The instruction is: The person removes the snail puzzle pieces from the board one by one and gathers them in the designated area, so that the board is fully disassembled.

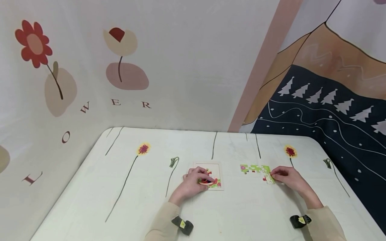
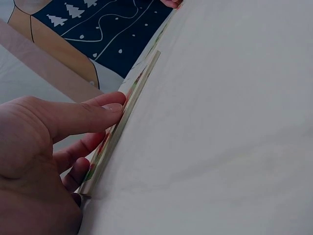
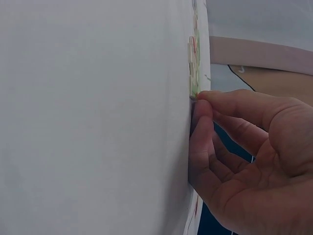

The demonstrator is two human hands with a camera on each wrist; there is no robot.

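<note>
A small square puzzle board (image 1: 222, 176) with a pale frame lies at the middle of the table, part of its picture filled in. My left hand (image 1: 193, 182) rests over its left side, the fingers and thumb touching the pieces and hiding some of them. In the left wrist view the thumb (image 2: 115, 111) lies along the board's face. To the right is a group of green jigsaw puzzle pieces (image 1: 255, 168). At its right edge, my right hand (image 1: 287, 175) pinches a puzzle piece (image 3: 194, 94) between thumb and forefinger, low at the table.
A white cloth (image 1: 135, 214) printed with flowers and stems covers the table. Behind it hangs a pale printed sheet (image 1: 187, 67), and a dark blue one with white trees (image 1: 319, 110) is at the right. Each wrist wears a small black camera (image 1: 298, 221).
</note>
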